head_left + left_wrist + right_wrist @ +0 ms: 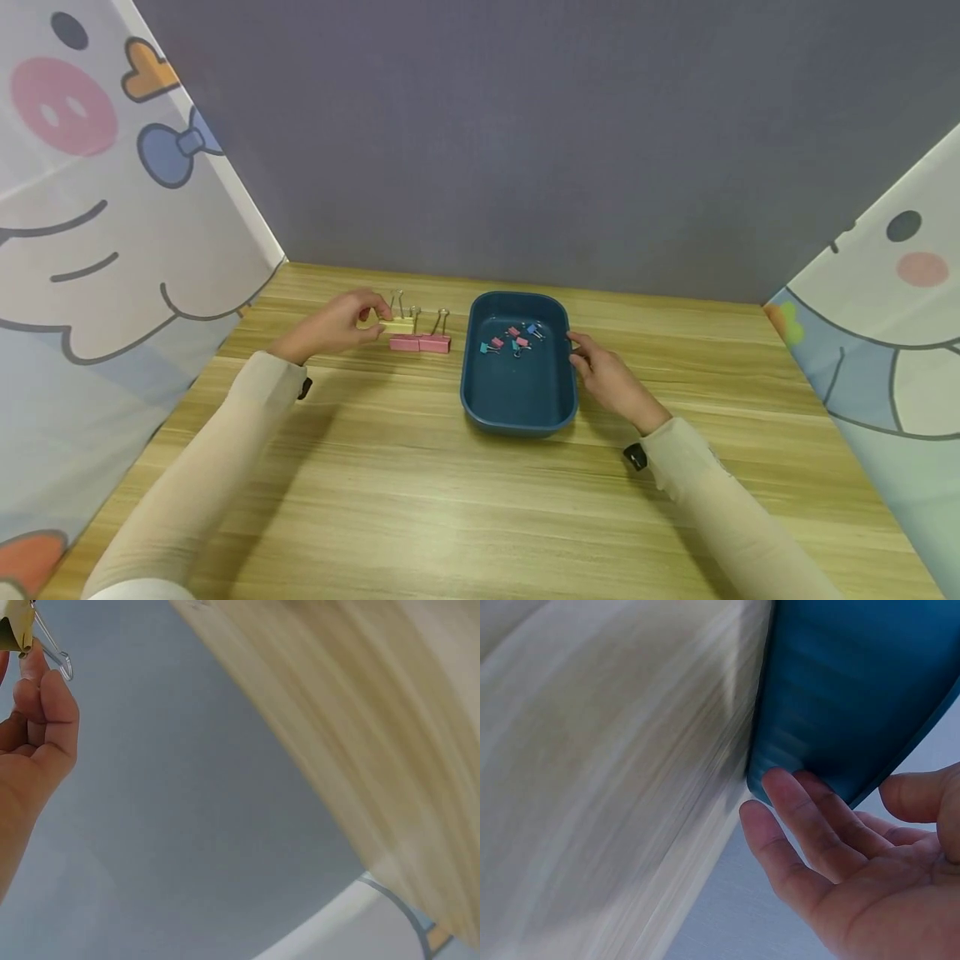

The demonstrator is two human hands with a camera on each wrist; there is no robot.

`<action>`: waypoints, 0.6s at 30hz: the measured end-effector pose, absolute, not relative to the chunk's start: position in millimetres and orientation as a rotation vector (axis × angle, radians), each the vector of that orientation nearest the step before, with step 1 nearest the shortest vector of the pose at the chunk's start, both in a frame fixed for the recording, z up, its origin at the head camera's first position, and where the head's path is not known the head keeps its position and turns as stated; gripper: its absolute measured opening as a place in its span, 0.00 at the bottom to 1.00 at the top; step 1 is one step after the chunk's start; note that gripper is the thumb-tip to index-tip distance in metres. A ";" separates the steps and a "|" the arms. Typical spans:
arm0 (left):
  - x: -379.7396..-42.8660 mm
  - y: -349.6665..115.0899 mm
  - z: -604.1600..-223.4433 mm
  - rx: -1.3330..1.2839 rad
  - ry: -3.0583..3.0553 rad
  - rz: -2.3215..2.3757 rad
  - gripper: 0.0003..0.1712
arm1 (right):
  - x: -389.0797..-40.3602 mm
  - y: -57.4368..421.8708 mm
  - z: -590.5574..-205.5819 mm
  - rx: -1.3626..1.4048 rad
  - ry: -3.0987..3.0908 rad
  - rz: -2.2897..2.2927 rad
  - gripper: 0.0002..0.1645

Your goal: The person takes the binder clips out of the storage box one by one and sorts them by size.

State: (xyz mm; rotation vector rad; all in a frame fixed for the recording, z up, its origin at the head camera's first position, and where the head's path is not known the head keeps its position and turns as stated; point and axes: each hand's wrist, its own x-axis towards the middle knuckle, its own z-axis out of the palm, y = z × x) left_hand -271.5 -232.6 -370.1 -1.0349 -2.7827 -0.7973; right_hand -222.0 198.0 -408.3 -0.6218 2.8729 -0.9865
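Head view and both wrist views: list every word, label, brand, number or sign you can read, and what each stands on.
No readable text in any view.
Dark blue rectangular tray, large yellow binder clip, large pink binder clips: no lettering visible.
White cartoon-printed panels: drawings only.
Small blue, pink and teal binder clips: too small to tell.
Cream right sleeve: tiny mark near the cuff, too small to read.

No lettering, label, brand, number or sign can be read in any view.

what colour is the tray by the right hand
The tray is dark teal-blue, showing best in the head view.
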 end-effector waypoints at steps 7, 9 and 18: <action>-273.3 -249.9 -380.5 -0.980 -2.860 -0.756 0.06 | -222.0 198.8 -408.3 -0.602 2.865 -0.983 0.27; -274.2 -253.4 -382.4 -0.960 -2.885 -0.764 0.07 | -222.0 199.0 -408.5 -0.602 2.868 -0.982 0.27; -280.9 -273.4 -399.3 -0.865 -2.992 -0.785 0.07 | -222.3 198.5 -409.6 -0.618 2.886 -0.992 0.26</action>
